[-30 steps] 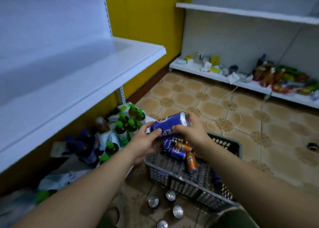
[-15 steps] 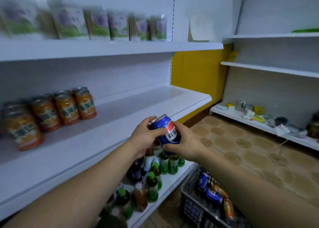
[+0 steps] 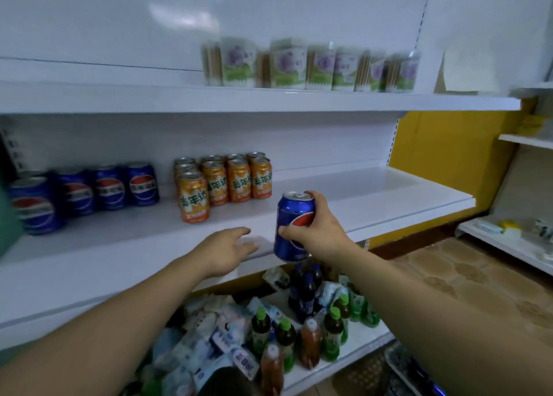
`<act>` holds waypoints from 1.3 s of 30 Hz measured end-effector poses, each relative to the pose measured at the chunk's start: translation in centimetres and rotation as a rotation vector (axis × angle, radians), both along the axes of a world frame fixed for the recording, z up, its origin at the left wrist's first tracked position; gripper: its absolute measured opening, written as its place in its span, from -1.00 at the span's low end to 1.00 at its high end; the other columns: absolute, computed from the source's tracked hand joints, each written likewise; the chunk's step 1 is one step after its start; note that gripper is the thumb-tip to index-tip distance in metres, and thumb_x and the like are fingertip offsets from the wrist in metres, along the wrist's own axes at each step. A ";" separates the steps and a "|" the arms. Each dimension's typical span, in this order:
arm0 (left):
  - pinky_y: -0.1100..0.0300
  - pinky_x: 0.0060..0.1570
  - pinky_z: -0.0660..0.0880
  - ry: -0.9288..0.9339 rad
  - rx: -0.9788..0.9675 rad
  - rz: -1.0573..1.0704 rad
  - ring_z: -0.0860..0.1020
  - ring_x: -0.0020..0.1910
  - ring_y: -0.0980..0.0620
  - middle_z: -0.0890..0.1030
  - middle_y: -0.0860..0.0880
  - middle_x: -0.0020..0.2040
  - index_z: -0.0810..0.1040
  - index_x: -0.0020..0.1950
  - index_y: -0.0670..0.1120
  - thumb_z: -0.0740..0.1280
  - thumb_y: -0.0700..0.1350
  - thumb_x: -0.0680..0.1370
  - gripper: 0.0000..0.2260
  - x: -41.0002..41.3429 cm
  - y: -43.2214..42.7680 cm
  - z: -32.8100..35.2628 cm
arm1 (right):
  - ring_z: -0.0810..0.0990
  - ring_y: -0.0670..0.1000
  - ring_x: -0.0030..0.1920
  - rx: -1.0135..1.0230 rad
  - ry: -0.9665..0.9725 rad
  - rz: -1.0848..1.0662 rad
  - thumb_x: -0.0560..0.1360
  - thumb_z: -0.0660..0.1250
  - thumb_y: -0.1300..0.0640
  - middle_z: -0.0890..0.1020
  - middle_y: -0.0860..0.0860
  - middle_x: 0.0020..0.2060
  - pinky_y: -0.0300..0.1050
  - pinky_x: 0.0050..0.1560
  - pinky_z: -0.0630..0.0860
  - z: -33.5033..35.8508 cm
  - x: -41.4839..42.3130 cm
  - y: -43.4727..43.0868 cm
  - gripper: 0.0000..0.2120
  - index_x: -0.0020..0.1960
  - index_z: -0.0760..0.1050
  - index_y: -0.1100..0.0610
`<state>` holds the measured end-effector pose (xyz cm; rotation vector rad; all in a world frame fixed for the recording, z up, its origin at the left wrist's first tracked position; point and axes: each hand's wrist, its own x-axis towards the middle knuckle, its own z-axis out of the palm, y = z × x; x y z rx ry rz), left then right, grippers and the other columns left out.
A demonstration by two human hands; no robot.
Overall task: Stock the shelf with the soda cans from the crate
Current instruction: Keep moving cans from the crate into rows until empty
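The blue can (image 3: 294, 226) at the front edge of the middle shelf (image 3: 119, 246) is glossy printed metal with a bare silvery lid. The blue cans (image 3: 110, 189) at the shelf's left end and the orange cans (image 3: 236, 180) mid-shelf share that shiny skin. The shelf is smooth and white, with a faint sheen (painted metal, by its look). On the bottom shelf, the bottles (image 3: 332, 332) are clear glossy plastic with green plastic caps, beside crinkly plastic packets (image 3: 209, 335). The floor (image 3: 466, 279) is smooth patterned tile.

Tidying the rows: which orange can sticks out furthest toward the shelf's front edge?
The leftmost orange can, standing ahead of the other three front cans beside it.
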<state>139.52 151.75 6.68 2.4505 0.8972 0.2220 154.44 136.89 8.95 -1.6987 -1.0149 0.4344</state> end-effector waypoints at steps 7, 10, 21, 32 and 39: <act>-0.07 0.49 -0.02 0.349 0.189 0.282 0.02 0.55 -0.01 0.03 0.03 0.59 0.07 0.57 0.07 0.00 0.32 0.57 -0.38 -14.0 6.3 -2.3 | 0.43 0.02 0.25 0.010 0.003 0.144 0.34 0.56 0.21 0.41 -0.06 0.26 -0.01 0.20 0.45 -0.5 -6.5 7.7 -0.19 0.40 0.16 -0.08; -0.11 0.49 -0.05 0.384 0.170 0.386 -0.01 0.56 0.00 0.00 0.04 0.59 0.05 0.57 0.11 0.00 0.36 0.55 -0.35 -19.2 8.1 -1.9 | 0.41 0.04 0.30 0.002 -0.008 0.185 0.33 0.57 0.20 0.40 -0.06 0.31 -0.04 0.20 0.42 -1.3 -9.2 10.4 -0.12 0.47 0.13 -0.06; -0.08 0.50 -0.08 0.327 0.228 0.529 0.00 0.55 0.04 0.01 0.08 0.59 0.06 0.56 0.12 0.02 0.38 0.53 -0.34 -23.7 9.7 -2.9 | 0.39 0.06 0.33 -0.025 -0.195 0.370 0.37 0.48 0.21 0.34 -0.01 0.34 0.05 0.32 0.41 -1.7 -17.0 20.3 -0.17 0.47 0.09 -0.11; -0.15 0.49 -0.15 0.313 0.221 0.549 -0.06 0.55 0.07 0.00 0.12 0.58 0.06 0.55 0.15 0.02 0.39 0.52 -0.34 -23.8 10.0 -3.2 | 0.31 0.07 0.45 -0.071 -0.233 0.412 0.46 0.46 0.09 0.25 0.00 0.51 0.06 0.40 0.34 -2.2 -21.9 30.3 -0.04 0.58 -0.16 -0.07; -0.12 0.50 -0.15 0.313 0.218 0.549 -0.08 0.55 0.09 -0.04 0.13 0.58 0.02 0.55 0.17 -0.01 0.40 0.50 -0.33 -23.9 10.1 -3.5 | 0.30 0.05 0.46 -0.014 -0.232 0.403 0.45 0.47 0.06 0.28 0.01 0.49 0.04 0.44 0.29 -3.0 -23.2 34.9 -0.14 0.56 0.02 0.05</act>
